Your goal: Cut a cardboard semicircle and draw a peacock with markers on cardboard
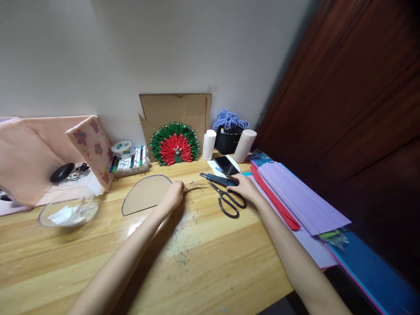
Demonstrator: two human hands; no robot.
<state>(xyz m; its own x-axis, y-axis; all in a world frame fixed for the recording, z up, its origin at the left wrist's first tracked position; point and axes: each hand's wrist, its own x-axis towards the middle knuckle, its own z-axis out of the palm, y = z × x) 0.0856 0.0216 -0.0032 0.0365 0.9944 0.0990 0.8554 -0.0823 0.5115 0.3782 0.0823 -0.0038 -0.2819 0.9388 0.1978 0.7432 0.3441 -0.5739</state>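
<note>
The left hand (174,194) is pinching some thin strips (197,186) with its fingers pressed together, perhaps because such light pieces are needing only a small grip. Just beside it, the half-round cardboard (146,192) is lying flat on the tabletop (197,267), and the hand is hiding its right corner. The right hand (244,186) is reaching over the end of the blue cutter (219,179), its fingers bending downward; I cannot tell whether they are gripping it or only resting there.

The scissors (222,192) are lying near this hand, and their handles are pointing toward the person's side, which is probably making them easy to take. The phone (227,165) is lying just behind the cutter. Near the wall (164,48), the red and green peacock decoration (166,148) is standing in front of a cardboard panel (170,107), which seems to be serving as its support. On the right, purple sheets (300,197) are lying along the edge, likely leaving the middle for the hands.
</note>
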